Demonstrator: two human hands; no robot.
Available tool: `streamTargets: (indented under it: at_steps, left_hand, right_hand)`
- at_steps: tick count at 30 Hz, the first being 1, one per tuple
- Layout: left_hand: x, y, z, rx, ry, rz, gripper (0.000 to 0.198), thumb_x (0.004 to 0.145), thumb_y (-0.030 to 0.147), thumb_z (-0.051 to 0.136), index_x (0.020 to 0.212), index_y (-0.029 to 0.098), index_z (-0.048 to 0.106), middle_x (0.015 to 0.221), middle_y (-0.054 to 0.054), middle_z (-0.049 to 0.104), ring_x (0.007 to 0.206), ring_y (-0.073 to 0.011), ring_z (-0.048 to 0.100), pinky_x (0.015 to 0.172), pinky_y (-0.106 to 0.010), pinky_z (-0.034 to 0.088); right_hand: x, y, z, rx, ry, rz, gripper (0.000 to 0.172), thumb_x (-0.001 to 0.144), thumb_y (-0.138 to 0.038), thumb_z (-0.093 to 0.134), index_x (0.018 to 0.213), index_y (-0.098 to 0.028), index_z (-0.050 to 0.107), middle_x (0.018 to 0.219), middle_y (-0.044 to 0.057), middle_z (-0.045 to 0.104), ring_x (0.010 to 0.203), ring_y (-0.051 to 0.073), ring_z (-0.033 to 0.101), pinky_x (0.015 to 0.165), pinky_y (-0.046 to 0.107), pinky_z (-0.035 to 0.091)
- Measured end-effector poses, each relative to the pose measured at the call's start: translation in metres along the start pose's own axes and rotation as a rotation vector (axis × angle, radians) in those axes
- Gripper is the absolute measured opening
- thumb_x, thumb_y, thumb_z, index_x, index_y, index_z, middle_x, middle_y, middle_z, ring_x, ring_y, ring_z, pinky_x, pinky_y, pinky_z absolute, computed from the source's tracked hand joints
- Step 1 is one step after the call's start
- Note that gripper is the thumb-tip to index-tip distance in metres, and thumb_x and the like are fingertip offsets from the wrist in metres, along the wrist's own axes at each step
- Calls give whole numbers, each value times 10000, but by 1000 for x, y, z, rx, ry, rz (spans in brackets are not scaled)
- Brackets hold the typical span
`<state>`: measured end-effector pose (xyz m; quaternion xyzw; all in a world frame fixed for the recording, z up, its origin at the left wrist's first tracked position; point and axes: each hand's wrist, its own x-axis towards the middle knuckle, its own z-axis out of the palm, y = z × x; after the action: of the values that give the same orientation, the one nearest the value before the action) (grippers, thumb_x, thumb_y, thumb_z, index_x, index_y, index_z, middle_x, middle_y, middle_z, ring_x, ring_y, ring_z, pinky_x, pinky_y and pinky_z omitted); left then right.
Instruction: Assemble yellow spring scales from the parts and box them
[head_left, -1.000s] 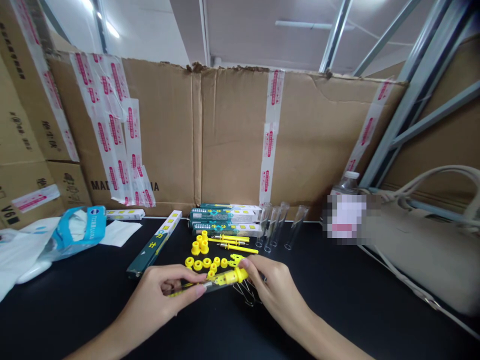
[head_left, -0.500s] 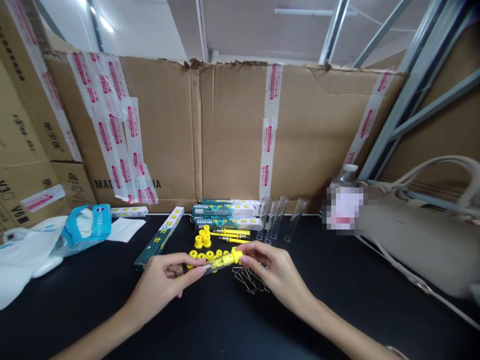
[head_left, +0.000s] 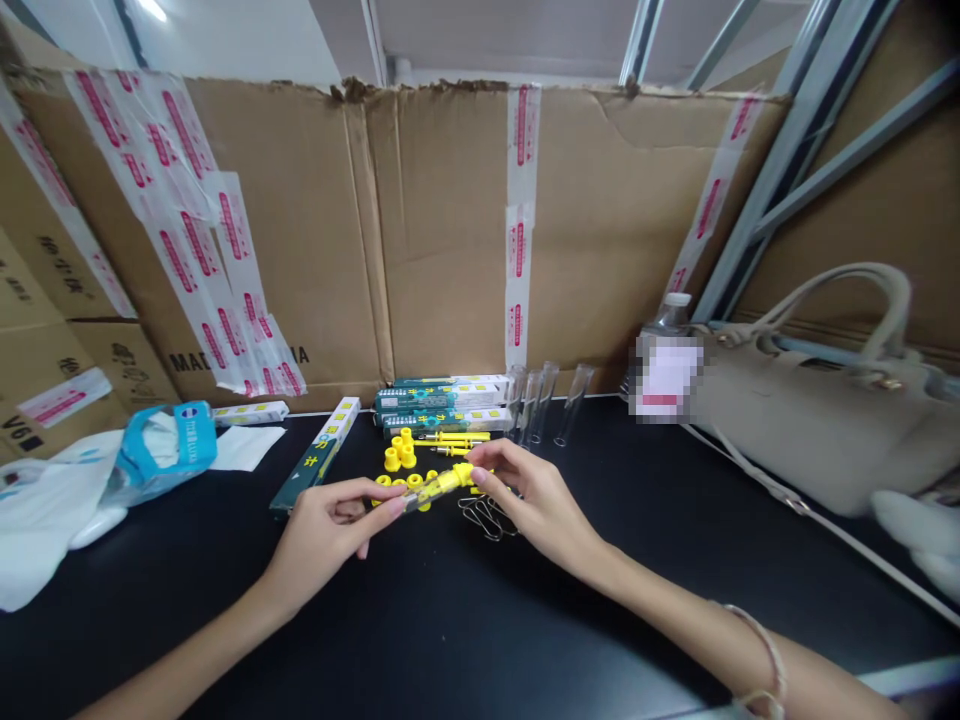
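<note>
One clear tube [head_left: 431, 490], left hand [head_left: 330, 525] fingers clamped on, right hand [head_left: 536, 500] likewise on its yellow cap [head_left: 461, 474]; prolly light, crackable, grab cap-side.

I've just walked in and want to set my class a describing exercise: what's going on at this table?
A person's left hand pinches a clear tube with yellow parts inside, while the right hand grips the yellow cap at its other end. Metal hooks lie by the right hand. Beyond are small yellow pieces, printed boxes and more clear tubes, standing on the black table.
</note>
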<state>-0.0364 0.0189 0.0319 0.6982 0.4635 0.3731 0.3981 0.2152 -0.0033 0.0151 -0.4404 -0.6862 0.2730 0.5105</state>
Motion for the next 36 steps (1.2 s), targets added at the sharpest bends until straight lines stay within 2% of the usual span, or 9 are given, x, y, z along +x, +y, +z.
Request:
streamTargets:
  at_steps: [5,10,15,17,23,25,28,30,36]
  left_hand:
    - [0,3,-1,-9,9,3,339,743,462,768,855,147,820,607,-43,740,406,-103,480,456,-240,377]
    - [-1,3,1,-24,9,6,314,738,447,773,830,149,819,650,-62,768,392,-96,477,439,-234,384]
    - [-5,2,5,-49,-17,11,299,733,439,779,829,159,824,841,-111,814,422,-100,503,418,-231,425]
    - [-7,2,7,-57,-34,13,289,733,428,779,836,163,829,825,-110,815,426,-103,504,407,-224,433]
    - [-7,1,8,-52,-28,18,282,735,416,784,854,165,836,880,-118,819,439,-102,515,411,-220,440]
    - [-5,1,8,-45,-8,16,292,738,421,782,858,160,836,796,-102,807,433,-104,507,411,-220,427]
    - [-3,2,6,-34,21,15,290,729,417,787,854,161,838,611,-46,740,409,-99,482,407,-211,395]
    - [-3,3,6,-31,39,18,291,722,419,787,853,165,839,514,-7,672,401,-100,470,404,-206,389]
    - [-10,4,11,-1,88,36,321,743,437,760,902,168,834,560,-9,680,431,-114,480,424,-222,412]
  right_hand:
    - [1,9,1,93,-4,8,194,945,-387,629,1031,-218,672,1060,74,736,987,220,717,885,352,582]
    - [1,6,0,0,-17,14,203,976,-384,592,1017,-211,690,986,54,749,872,208,710,788,325,568]
    - [-1,-3,0,-178,-23,-34,349,1027,-392,499,749,-212,612,723,-2,610,665,171,562,672,314,457]
    - [-2,-3,0,-219,-47,-58,400,1040,-386,478,692,-210,562,676,-29,549,619,154,512,648,310,431]
    - [-5,-1,0,-209,-71,-52,455,1057,-425,427,681,-216,574,667,-16,576,627,165,544,669,322,445]
    - [-6,-1,0,-167,-53,-27,407,1042,-445,446,758,-225,637,750,23,653,705,194,599,726,340,468]
    - [-7,-3,2,-43,-33,33,249,983,-448,573,1044,-238,692,993,57,738,879,233,684,844,370,510]
    - [-8,-3,5,91,-43,84,315,916,-449,676,1162,-251,669,1115,62,744,950,239,717,887,378,542]
    - [-7,-3,14,543,-61,285,416,823,-482,783,1134,-217,706,1067,62,792,1055,249,740,992,405,561]
